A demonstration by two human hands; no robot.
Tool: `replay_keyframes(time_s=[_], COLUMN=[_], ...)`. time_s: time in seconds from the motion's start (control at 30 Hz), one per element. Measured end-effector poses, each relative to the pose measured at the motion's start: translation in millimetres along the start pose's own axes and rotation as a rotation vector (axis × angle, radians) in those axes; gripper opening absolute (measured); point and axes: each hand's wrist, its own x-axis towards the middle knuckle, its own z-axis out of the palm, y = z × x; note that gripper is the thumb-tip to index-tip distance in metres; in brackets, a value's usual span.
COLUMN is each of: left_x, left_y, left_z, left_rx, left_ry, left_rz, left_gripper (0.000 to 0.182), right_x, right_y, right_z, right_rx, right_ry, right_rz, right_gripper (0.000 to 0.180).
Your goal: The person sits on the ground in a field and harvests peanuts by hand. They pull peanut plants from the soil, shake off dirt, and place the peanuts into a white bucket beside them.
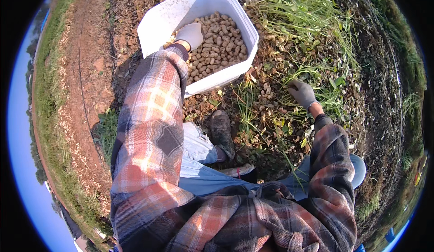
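My left hand (190, 35), in a pale glove, is inside a white plastic tub (159, 21), just over the unshelled peanuts (220, 43) heaped there. Its fingers are curled and face away, so whether it holds anything is hidden. Lower on the right, my right hand (301, 93), in a grey glove, is among green stems and leaves on the ground, thumb and fingers bent towards the left. I cannot tell if a stem lies between them. A small cluster of peanuts (267, 92) rests on the soil to the left of that hand.
Pulled green plants (295, 11) lie in a heap right of the tub. A muddy boot (222, 131) stands below the tub, between my bent legs. Bare reddish soil (95, 62) with a thin dark line runs along the left, beside a grass strip (51, 92).
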Motion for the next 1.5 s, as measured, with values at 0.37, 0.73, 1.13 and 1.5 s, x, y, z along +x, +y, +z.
replay_keyframes(time_s=[0.37, 0.73, 1.13, 1.5], left_x=[-4, -28, -271, -266], left_y=[17, -13, -170, 77], left_z=[-13, -82, -137, -82], left_rx=[0.062, -0.737, 0.024, -0.602], left_ry=[-0.220, -0.205, -0.344, -0.354], left_rz=[-0.048, -0.208, -0.385, 0.650], left_gripper=[0.035, 0.028, 0.042, 0.031], right_x=[6, 8, 22, -12], right_y=[2, -6, -10, -26], right_z=[20, 25, -49, 1], right_rx=[-0.151, -0.210, -0.089, -0.594], right_ry=[0.109, 0.115, -0.025, -0.159], right_rz=[-0.018, 0.003, -0.016, -0.210], right_gripper=[0.018, 0.022, 0.040, 0.055])
